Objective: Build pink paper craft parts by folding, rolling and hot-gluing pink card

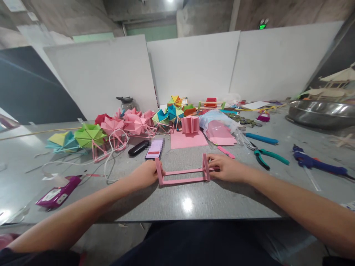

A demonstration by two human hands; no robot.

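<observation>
A pink stick frame [183,174] stands on the grey desk [194,203] straight ahead of the person, its long axis running left to right, so each end falls to one hand and neither hand is the nearer. The left hand [145,174] holds a narrow grip on the left upright, fingers curled round the post; the right hand [226,168] pinches the right upright, and its fingers lie along the upper rail. The frame looks like flat, thin sticks painted matt pink: two short posts joined by two parallel rails, open in the middle, light and rigid, resting on the desk. The desk top is smooth and slightly glossy, throwing back a spot of lamp light just in front of the frame. Just beyond the frame lies a phone [154,149], beside it a dark glasses case [138,148], and a loose pink stick [226,152] sits near the right hand. Farther back, folded paper wheels [112,127] in pink, green, yellow and blue crowd together beside a flat pink paper sheet [188,139]. Off to the right, well apart, lie green-handled pliers [270,157] and a blue glue gun [316,161].
</observation>
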